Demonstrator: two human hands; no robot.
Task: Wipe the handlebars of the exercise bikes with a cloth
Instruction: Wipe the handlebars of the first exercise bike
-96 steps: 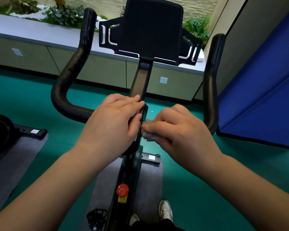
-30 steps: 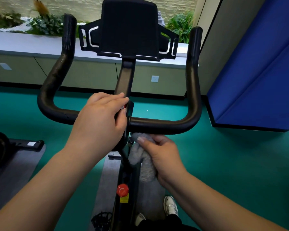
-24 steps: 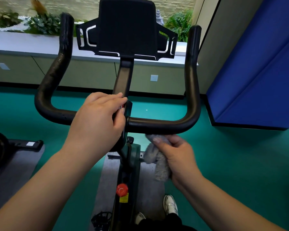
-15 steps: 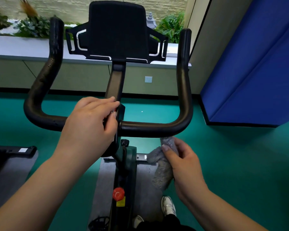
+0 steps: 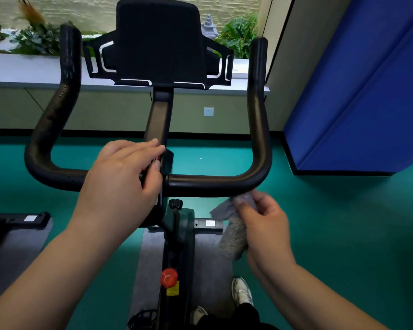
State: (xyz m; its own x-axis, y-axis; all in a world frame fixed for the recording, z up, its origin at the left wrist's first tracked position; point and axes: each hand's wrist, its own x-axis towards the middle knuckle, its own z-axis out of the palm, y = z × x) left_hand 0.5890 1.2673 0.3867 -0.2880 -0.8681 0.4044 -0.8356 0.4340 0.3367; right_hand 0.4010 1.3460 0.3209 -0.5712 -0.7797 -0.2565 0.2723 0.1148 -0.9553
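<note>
The cloth (image 5: 233, 231) I'm working with is a small grey rag, bunched up and hanging limp from my right hand (image 5: 264, 225), just under the right half of the handlebar (image 5: 212, 184). Its top edge sits against the underside of the bar near the right bend; whether it is really pressing there or only brushing it, I can't say for sure. My right fingers (image 5: 244, 206) are curled round the upper part of the rag, thumb and fingertips pinching it, with the loose tail dangling below the palm. It looks soft, light and floppy, so I judge it will fold round the tube easily but will slip out of a weak pinch; best to keep a good wad in the palm and wrap it over the bar rather than dab with an edge.

My left hand (image 5: 122, 184) is laid over the middle of the bar where it meets the post (image 5: 159, 117), fingers bent over the joint, steadying the bike. The bar itself is black, padded-looking and stiff. Above it stands the black tablet holder (image 5: 157, 41). Lower down the frame is a red knob (image 5: 168, 277), with a grey mat (image 5: 148, 270) on the green floor (image 5: 343, 234) and a blue wall pad (image 5: 367, 91) off to the right.
</note>
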